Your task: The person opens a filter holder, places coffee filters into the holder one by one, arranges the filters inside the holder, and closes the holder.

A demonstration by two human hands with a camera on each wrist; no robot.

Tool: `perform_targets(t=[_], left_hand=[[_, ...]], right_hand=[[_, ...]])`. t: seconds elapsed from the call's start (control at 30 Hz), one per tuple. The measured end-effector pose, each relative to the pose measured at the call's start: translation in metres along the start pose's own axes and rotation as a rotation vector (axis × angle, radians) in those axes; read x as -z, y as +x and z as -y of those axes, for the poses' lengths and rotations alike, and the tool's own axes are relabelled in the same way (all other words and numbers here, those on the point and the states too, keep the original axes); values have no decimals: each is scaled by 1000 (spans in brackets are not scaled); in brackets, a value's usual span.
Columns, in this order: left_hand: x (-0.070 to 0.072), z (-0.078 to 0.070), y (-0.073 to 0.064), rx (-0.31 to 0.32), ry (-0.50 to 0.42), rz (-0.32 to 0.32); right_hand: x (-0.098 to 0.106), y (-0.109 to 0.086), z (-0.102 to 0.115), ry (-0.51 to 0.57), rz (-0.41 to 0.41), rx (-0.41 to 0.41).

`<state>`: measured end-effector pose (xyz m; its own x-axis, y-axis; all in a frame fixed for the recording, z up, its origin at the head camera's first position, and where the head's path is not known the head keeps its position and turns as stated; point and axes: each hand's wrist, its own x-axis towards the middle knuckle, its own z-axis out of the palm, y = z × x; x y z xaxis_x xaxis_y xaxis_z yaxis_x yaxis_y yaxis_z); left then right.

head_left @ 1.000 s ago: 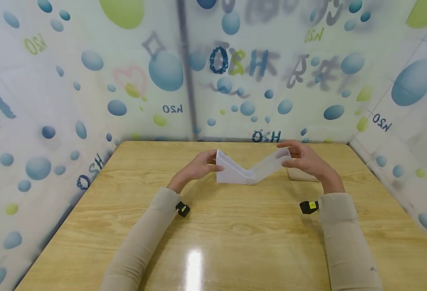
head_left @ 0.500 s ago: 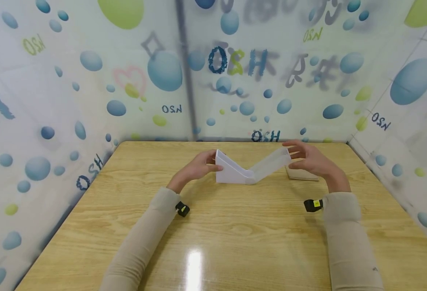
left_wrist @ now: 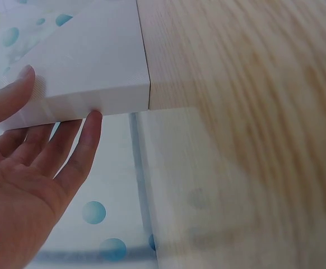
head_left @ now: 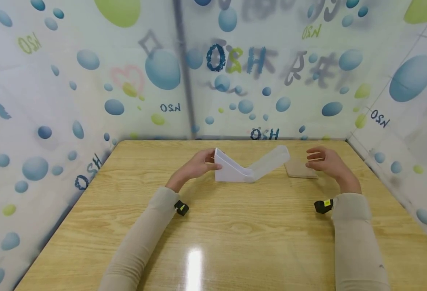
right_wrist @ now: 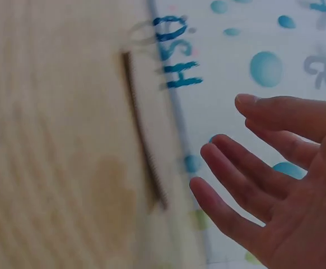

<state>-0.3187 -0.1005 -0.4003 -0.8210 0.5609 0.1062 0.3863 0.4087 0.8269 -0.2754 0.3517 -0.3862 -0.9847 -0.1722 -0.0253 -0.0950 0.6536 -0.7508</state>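
A white box (head_left: 228,169) with a sloping top edge stands on the table, its translucent lid (head_left: 269,162) tipped up to the right. My left hand (head_left: 198,163) holds the box's left end. In the left wrist view the thumb lies on the box's broad white side (left_wrist: 96,56) and the fingers touch its narrow end. My right hand (head_left: 327,162) is apart from the lid, fingers loosely spread and holding nothing. Beside and below it lies a thin light-brown square (head_left: 299,169), seen edge-on as a dark strip (right_wrist: 142,134) in the right wrist view; its material is unclear.
The wood-grain table (head_left: 235,226) reaches back to a wall covering (head_left: 289,81) printed with blue and green spots and lettering. Similar printed coverings rise at the left and right sides.
My right hand has let go of the lid and moved away to the right, uncovering more of the brown square. The lid stays raised. My left hand keeps its hold on the box.
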Motion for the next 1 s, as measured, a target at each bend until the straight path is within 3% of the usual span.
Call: perform_targets(t=[0.3,0.57,0.8,1.0], left_hand=[[0,-1,1,0,-7,2],[1,0,-1,-1,-14,6],[1,0,-1,-9,-9,4],[0,-1,-1,-8,-7,7]], right_hand=[[0,0,-26,-135,-14,-202],[-7,4,-23,-197,21,-198],[-16,7,-17,-188,-3,-255],[-16,6,-19,-206,-19,-257]])
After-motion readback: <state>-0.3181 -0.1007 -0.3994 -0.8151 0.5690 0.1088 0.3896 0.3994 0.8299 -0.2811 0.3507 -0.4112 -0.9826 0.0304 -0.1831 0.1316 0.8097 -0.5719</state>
